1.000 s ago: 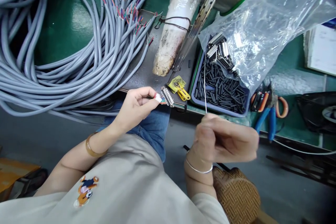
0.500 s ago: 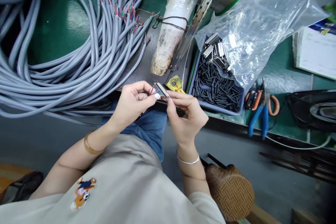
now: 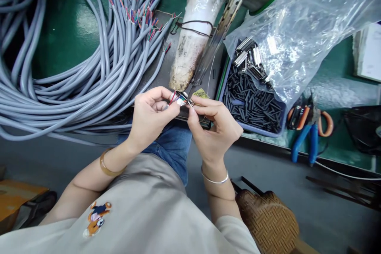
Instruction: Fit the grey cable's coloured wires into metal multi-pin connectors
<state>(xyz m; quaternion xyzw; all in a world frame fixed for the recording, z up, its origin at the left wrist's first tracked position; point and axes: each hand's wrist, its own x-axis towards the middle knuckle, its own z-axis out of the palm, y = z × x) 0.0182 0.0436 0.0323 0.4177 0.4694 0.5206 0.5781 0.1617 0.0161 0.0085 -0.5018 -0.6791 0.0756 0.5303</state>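
Observation:
My left hand (image 3: pixel 150 115) pinches the stripped end of a cable, its coloured wires (image 3: pixel 173 97) fanning out at my fingertips. My right hand (image 3: pixel 214 125) is closed on a small metal connector (image 3: pixel 184 98) that sits against those wire ends. Both hands meet just in front of the bench edge, above my lap. A thin solder wire (image 3: pixel 210 72) runs up from near my right fingers toward the soldering stand (image 3: pixel 193 43).
A big coil of grey cables (image 3: pixel 74 59) fills the left of the green bench. A blue tray (image 3: pixel 253 99) of black sleeves and connectors sits right, under a clear plastic bag (image 3: pixel 300 27). Blue and orange-handled pliers (image 3: pixel 306 127) lie farther right. A woven stool (image 3: pixel 268 218) stands below.
My right hand came from the lower right, where it held the thin wire, up to the connector at my left fingertips. Both hands have since lifted slightly toward the bench edge.

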